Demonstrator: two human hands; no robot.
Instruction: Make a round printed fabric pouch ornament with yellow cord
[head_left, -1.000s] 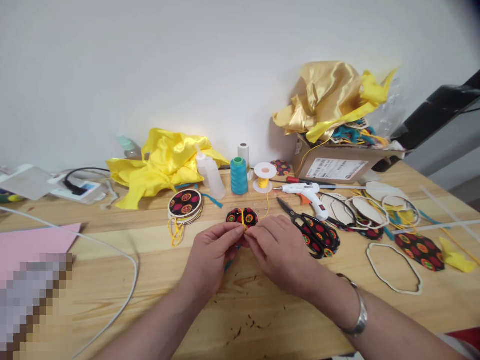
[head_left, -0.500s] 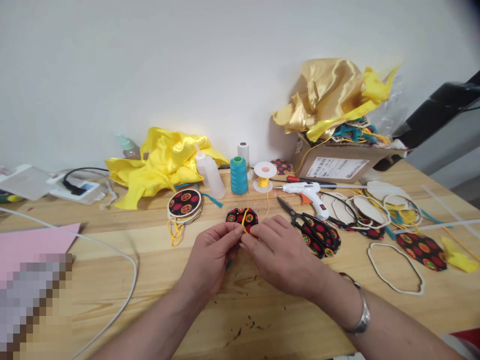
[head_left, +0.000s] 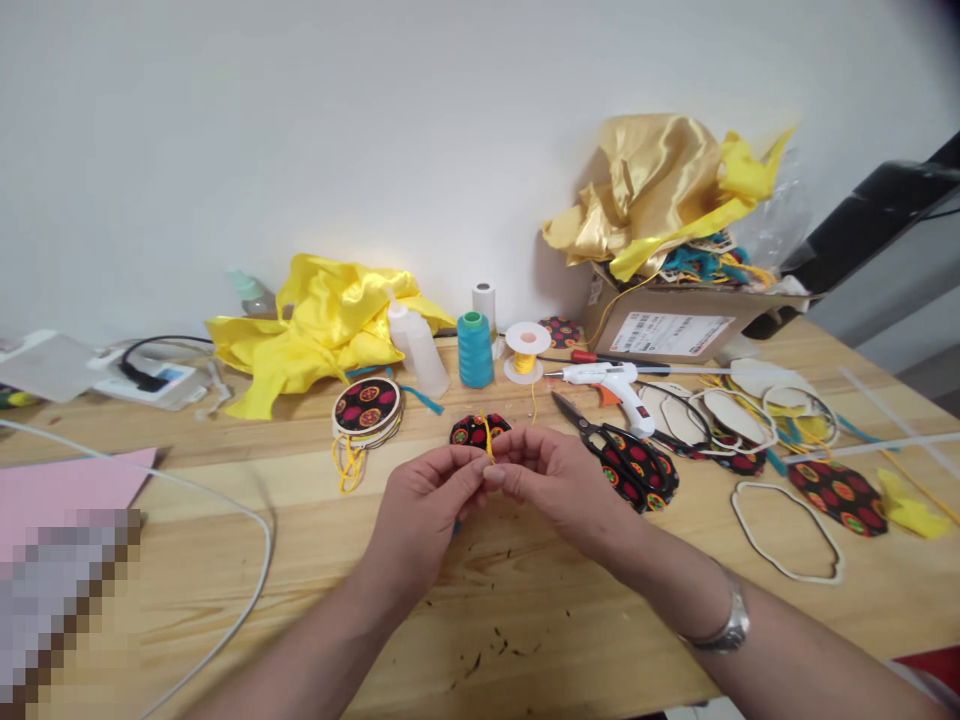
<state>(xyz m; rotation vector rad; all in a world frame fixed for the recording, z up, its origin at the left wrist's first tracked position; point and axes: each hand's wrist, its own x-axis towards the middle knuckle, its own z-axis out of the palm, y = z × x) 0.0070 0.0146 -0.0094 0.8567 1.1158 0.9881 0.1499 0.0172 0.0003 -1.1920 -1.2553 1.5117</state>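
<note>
Newly turned, my right hand (head_left: 551, 482) pinches yellow cord (head_left: 488, 434) with my left hand (head_left: 429, 508) behind the table's (head_left: 570, 620) front edge, probably needing steady fingers next.

The cord (head_left: 489, 438) is yellow, the patch (head_left: 466, 432) red-circled on black.

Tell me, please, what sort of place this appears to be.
Probably a craft workspace, judging by the hot glue gun, black-handled scissors and cone of teal thread.
</note>
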